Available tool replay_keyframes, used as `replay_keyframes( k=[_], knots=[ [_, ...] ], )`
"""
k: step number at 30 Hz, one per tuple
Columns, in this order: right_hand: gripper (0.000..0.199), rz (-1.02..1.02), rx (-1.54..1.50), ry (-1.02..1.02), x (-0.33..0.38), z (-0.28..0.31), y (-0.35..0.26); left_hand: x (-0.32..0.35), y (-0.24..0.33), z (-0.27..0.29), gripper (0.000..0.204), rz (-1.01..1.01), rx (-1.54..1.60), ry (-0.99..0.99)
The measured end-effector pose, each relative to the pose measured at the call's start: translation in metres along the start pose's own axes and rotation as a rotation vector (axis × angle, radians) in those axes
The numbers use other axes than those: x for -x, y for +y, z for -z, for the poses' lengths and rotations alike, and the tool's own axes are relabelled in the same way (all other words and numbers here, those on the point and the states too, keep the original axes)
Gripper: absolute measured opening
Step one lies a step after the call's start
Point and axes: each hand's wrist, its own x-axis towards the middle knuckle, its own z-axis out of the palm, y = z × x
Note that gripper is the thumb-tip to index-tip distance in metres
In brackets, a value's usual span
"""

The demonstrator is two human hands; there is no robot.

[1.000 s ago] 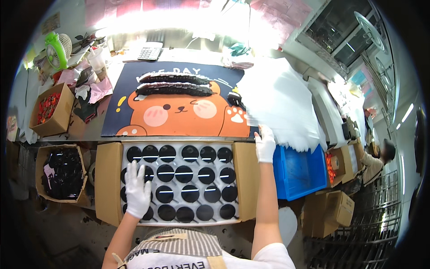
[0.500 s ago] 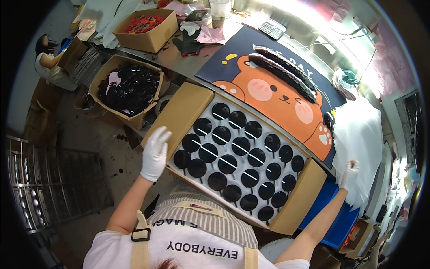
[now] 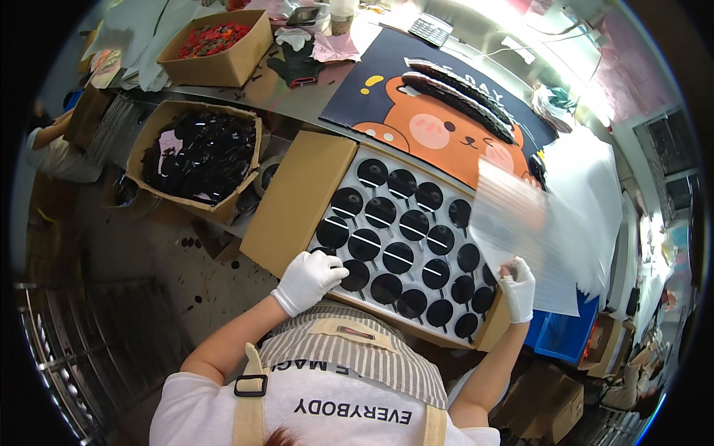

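Note:
My right hand point(image 3: 518, 288), in a white glove, pinches the near corner of a thin translucent white sheet point(image 3: 524, 227). Blurred by motion, the sheet hangs over the right end of an open cardboard box point(image 3: 297, 204) and hides part of its contents. In the box, glossy black discs point(image 3: 398, 257) with short tails lie in rows on a white layer. My left hand point(image 3: 311, 281), also gloved in white, hovers at the box's near left edge. Its fingers are loosely bent with nothing seen in them, and it covers a disc or so.
A pile of white sheets point(image 3: 584, 186) lies at the right, above a blue bin point(image 3: 563, 334). Beyond the box is a bear-printed mat point(image 3: 372, 104) with two long black stacks point(image 3: 461, 104). Boxes of black pieces point(image 3: 201, 156) and red pieces point(image 3: 212, 41) stand left. Another person point(image 3: 63, 149) is at far left.
My right hand has drawn a sheet from the pile leftward over the box. My left hand has moved right, to the box's near edge. The whole view has shifted slightly.

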Motion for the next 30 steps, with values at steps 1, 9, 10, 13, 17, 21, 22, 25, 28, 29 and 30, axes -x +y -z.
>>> replay_keyframes(
  k=[1, 9, 10, 13, 17, 21, 22, 25, 28, 29, 30],
  knots=[
    [0.006, -0.001, -0.043, 0.019, 0.007, -0.009, -0.005, 0.002, -0.002, -0.003, 0.012, -0.026, 0.036, 0.029],
    [0.006, -0.037, -0.042, 0.091, 0.042, -0.035, -0.027, -0.014, -0.029, 0.027, 0.015, 0.067, 0.093, 0.219],
    [0.007, -0.040, -0.062, 0.101, 0.046, -0.036, -0.029, -0.022, -0.031, 0.030, 0.016, 0.087, 0.073, 0.234],
    [0.008, -0.083, -0.074, 0.070, 0.051, -0.047, -0.037, -0.045, -0.040, 0.029, 0.024, 0.033, -0.056, -0.026],
    [0.009, -0.041, -0.066, 0.091, 0.056, -0.054, -0.030, -0.060, -0.044, 0.029, 0.035, -0.025, -0.197, -0.131],
    [0.008, -0.106, -0.099, 0.136, 0.066, -0.057, -0.033, -0.059, -0.045, 0.022, 0.034, -0.017, -0.209, -0.078],
    [0.008, -0.109, -0.127, 0.161, 0.068, -0.060, -0.030, -0.058, -0.045, 0.020, 0.033, -0.004, -0.213, -0.071],
    [0.007, -0.085, -0.131, 0.138, 0.075, -0.069, -0.037, -0.060, -0.040, 0.024, 0.030, -0.017, -0.172, -0.021],
    [0.007, 0.044, -0.081, 0.046, 0.080, -0.094, -0.043, -0.056, -0.032, 0.027, 0.035, -0.029, 0.029, 0.088],
    [0.007, -0.022, -0.050, -0.046, 0.081, -0.106, -0.060, -0.053, -0.023, 0.026, 0.044, 0.147, 0.358, 0.038],
    [0.009, 0.019, 0.004, -0.058, 0.084, -0.120, -0.065, -0.059, -0.015, 0.025, 0.054, 0.305, 0.691, -0.023]
  ],
)
